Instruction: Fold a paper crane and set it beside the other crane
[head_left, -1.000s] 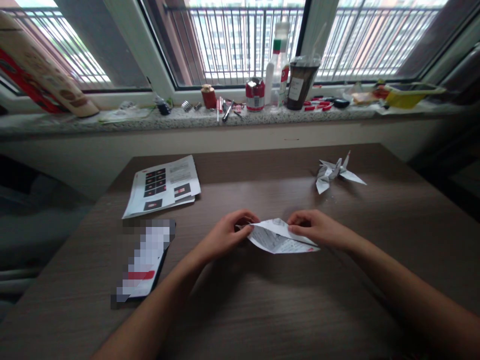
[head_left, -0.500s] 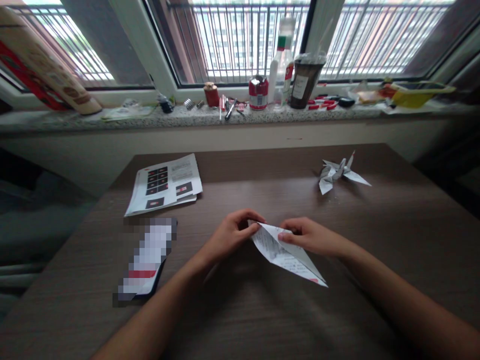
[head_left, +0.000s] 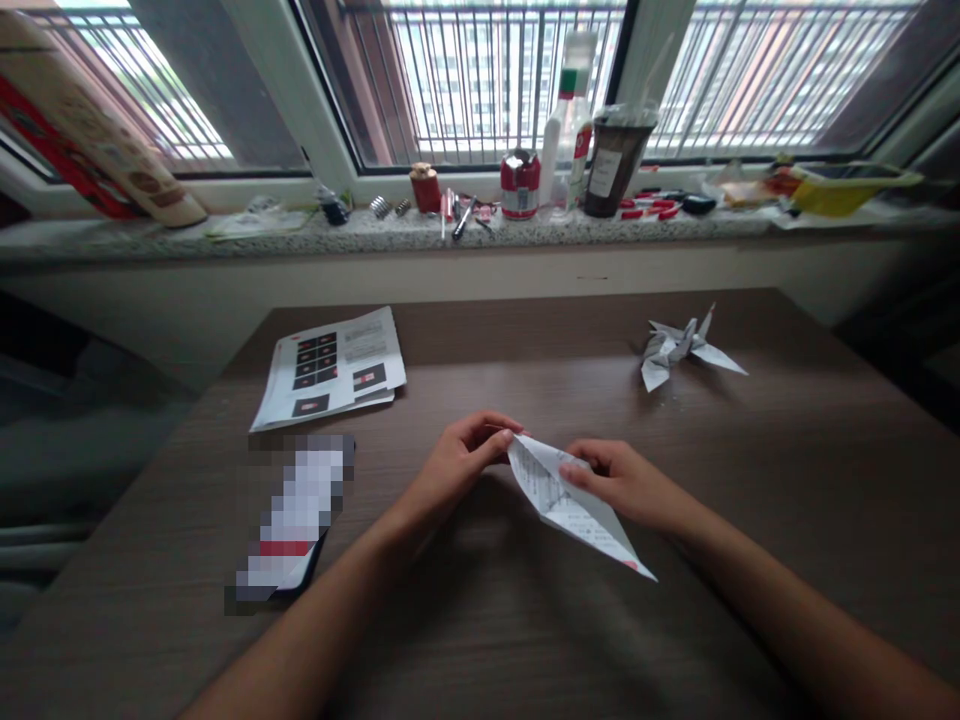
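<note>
A sheet of printed paper (head_left: 574, 510), folded into a long diamond with a small red mark near its lower tip, is held above the table between both hands. My left hand (head_left: 476, 450) pinches its upper left corner between thumb and fingers. On the upper right edge, my right hand (head_left: 611, 475) grips it with the thumb on the near face and the fingers behind, partly hidden. Several folded paper cranes (head_left: 679, 345) lie in a bunch beyond my right hand.
On the brown table (head_left: 480, 640), printed sheets (head_left: 352, 355) lie at the back left, with a blurred-out phone (head_left: 300, 530) nearer. A stone windowsill (head_left: 360, 238) behind carries a red can (head_left: 520, 185), a dark lidded cup (head_left: 616, 165), bottles and a yellow basket (head_left: 836, 195).
The folded paper has turned slightly, its lower tip dropping a little. My left fingers have shifted at the upper corner, and my right hand has moved slightly right. Both hands still hold the paper.
</note>
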